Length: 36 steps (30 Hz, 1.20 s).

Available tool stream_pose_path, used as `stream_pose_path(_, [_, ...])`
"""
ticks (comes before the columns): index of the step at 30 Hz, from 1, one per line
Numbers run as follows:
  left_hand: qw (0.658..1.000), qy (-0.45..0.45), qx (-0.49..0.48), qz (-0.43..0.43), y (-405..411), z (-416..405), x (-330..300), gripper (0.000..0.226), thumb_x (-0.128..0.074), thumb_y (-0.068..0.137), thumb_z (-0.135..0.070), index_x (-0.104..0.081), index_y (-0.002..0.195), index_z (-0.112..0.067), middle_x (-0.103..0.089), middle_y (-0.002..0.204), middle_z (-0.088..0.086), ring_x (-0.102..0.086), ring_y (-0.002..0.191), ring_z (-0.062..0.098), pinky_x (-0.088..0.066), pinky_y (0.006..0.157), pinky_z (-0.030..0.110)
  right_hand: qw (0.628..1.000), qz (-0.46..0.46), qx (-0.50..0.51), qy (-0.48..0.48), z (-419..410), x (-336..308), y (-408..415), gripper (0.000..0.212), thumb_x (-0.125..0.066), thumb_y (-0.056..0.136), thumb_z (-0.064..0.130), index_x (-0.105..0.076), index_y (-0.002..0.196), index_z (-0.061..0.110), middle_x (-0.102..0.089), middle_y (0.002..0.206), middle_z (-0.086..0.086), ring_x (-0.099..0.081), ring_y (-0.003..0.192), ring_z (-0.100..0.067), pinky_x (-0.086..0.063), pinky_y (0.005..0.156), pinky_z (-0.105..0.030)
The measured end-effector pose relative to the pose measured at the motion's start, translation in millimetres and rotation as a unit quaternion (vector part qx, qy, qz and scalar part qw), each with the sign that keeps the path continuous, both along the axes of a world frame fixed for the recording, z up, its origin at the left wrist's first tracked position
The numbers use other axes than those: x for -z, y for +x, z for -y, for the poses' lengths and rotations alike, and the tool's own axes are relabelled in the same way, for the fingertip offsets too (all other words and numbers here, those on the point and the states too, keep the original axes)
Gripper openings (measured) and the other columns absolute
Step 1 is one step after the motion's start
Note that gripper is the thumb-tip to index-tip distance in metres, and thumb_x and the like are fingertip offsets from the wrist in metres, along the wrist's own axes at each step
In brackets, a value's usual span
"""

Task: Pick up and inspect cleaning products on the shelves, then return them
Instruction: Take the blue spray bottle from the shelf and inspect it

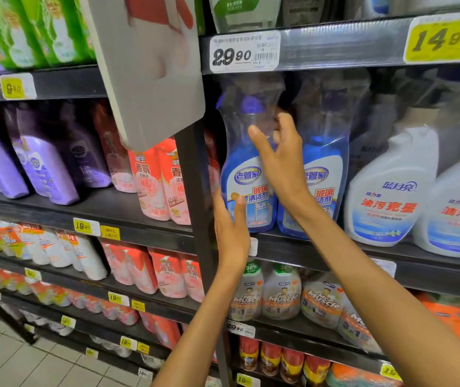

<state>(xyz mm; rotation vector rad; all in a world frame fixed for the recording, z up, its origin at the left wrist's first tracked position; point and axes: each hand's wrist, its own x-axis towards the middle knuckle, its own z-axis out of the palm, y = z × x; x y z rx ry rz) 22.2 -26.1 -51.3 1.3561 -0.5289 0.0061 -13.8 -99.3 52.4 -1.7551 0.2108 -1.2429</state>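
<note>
Purple pouches (41,169) fill the far left of the middle shelf (128,216), with green packs (36,29) on the shelf above them and pale pink rose-printed refill bags (153,185) just to their right. A grey hanging sign (150,79) tilts down in front of the dark upright post (198,191) that divides the two shelf bays.

Right of the post, the left hand (230,227) lies against the lower left side of a blue glass cleaner bottle (248,188), thumb across the label and fingers behind the bottle out of sight, so it grips the base. The bottle stands upright at the front edge of the shelf, its bottom on or just above the shelf board; I cannot tell which. Its clear upper part with a blue cap reaches up near the white price tag (245,51) reading 29.80.

The right hand (279,157) reaches in higher up, fingers curled around the bottle's narrow neck, between this bottle and a second identical blue bottle (323,191) just beside it.

Further right stand white spray bottles (390,196) with red lettering, under a yellow price tag (443,40) reading 14.90. On the shelf below sit grey Mr Muscle bottles (265,294).
</note>
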Motion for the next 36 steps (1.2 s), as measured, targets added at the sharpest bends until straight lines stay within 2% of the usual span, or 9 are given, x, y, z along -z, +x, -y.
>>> stream_pose_path(5, [1.000,-0.018,0.015,-0.003,8.1,4.3,-0.3,0.046,-0.044,0.099,-0.023,-0.033,0.142,-0.012,-0.053,0.133,0.008,-0.057,0.111,0.012,-0.050,0.074,0.007,0.997,-0.074,-0.022,-0.026,1.7,13.4,-0.3,0.041,-0.058,0.095,0.014,-0.038,0.129,0.003,-0.051,0.127,-0.008,-0.050,0.115,-0.015,-0.042,0.097,-0.027])
stream_pose_path(9, [1.000,-0.021,0.009,0.000,9.5,5.1,1.1,0.046,-0.040,0.100,-0.025,-0.032,0.144,-0.016,-0.053,0.131,0.003,-0.060,0.108,0.006,-0.051,0.073,0.009,0.995,-0.086,-0.011,-0.045,-5.9,27.1,1.4,0.078,-0.064,0.088,0.004,-0.015,0.149,0.007,-0.022,0.156,-0.006,-0.022,0.134,-0.004,-0.019,0.100,0.002])
stream_pose_path(14, [1.000,-0.020,0.011,-0.003,10.2,5.4,4.5,0.046,-0.043,0.099,-0.025,-0.033,0.143,-0.014,-0.053,0.132,0.005,-0.058,0.112,0.012,-0.051,0.074,0.010,0.997,-0.069,0.000,-0.037,-4.5,31.8,3.2,0.078,-0.063,0.090,0.008,-0.014,0.151,0.009,-0.020,0.158,-0.005,-0.022,0.142,-0.012,-0.024,0.110,-0.012])
stream_pose_path(17, [1.000,-0.003,0.005,0.006,8.7,4.0,4.2,0.047,-0.044,0.098,-0.024,-0.032,0.143,-0.013,-0.053,0.124,-0.002,-0.058,0.101,-0.009,-0.047,0.069,0.004,0.997,-0.068,-0.002,-0.047,-6.4,31.0,-1.7,0.077,-0.062,0.090,0.006,-0.014,0.151,0.010,-0.020,0.158,-0.005,-0.023,0.143,-0.016,-0.029,0.115,-0.033])
stream_pose_path(20, [1.000,0.007,0.016,0.008,5.6,1.8,1.2,0.051,-0.044,0.098,-0.025,-0.026,0.145,-0.016,-0.049,0.123,-0.010,-0.055,0.095,-0.020,-0.045,0.067,0.001,0.996,-0.047,0.005,-0.075,-10.6,30.0,-12.9,0.071,-0.059,0.092,0.004,-0.018,0.150,0.007,-0.022,0.158,-0.006,-0.022,0.144,-0.016,-0.026,0.116,-0.031])
stream_pose_path(24, [0.995,0.076,-0.003,0.069,-9.2,-6.8,-5.4,0.072,-0.046,0.097,-0.030,0.002,0.150,-0.021,-0.018,0.145,-0.014,-0.020,0.118,-0.027,-0.023,0.086,-0.011,0.984,0.077,0.086,-0.137,-9.2,29.6,-42.9,0.050,-0.058,0.093,0.004,-0.040,0.140,-0.001,-0.041,0.142,-0.007,-0.040,0.134,-0.020,-0.035,0.112,-0.032])
stream_pose_path(26, [0.983,0.106,-0.026,0.146,-23.3,-9.8,-7.9,0.076,-0.048,0.096,-0.029,0.007,0.149,-0.022,0.000,0.155,-0.011,-0.007,0.135,-0.013,-0.016,0.106,0.002,0.967,0.129,0.184,-0.118,4.8,28.8,-56.3,0.042,-0.056,0.092,0.002,-0.046,0.133,-0.003,-0.047,0.135,-0.012,-0.047,0.127,-0.025,-0.039,0.108,-0.038])
stream_pose_path(30, [0.951,0.136,-0.034,0.275,-48.3,-3.4,-7.9,0.057,-0.048,0.097,-0.022,-0.019,0.147,-0.020,-0.021,0.153,-0.004,-0.015,0.142,0.009,-0.018,0.117,0.028,0.975,-0.011,0.217,-0.042,32.0,25.0,-66.8,0.053,-0.054,0.097,0.019,-0.033,0.141,-0.002,-0.037,0.146,-0.017,-0.036,0.136,-0.028,-0.028,0.110,-0.026])
stream_pose_path(36, [0.973,0.157,0.087,0.147,-61.2,12.5,2.3,0.058,-0.053,0.095,-0.023,-0.025,0.146,-0.018,-0.032,0.148,-0.001,-0.030,0.137,0.012,-0.032,0.112,0.029,0.982,-0.079,0.171,-0.018,44.7,29.7,-66.6,0.041,-0.052,0.097,0.037,-0.051,0.125,0.008,-0.053,0.122,-0.006,-0.051,0.108,-0.012,-0.042,0.091,-0.022])
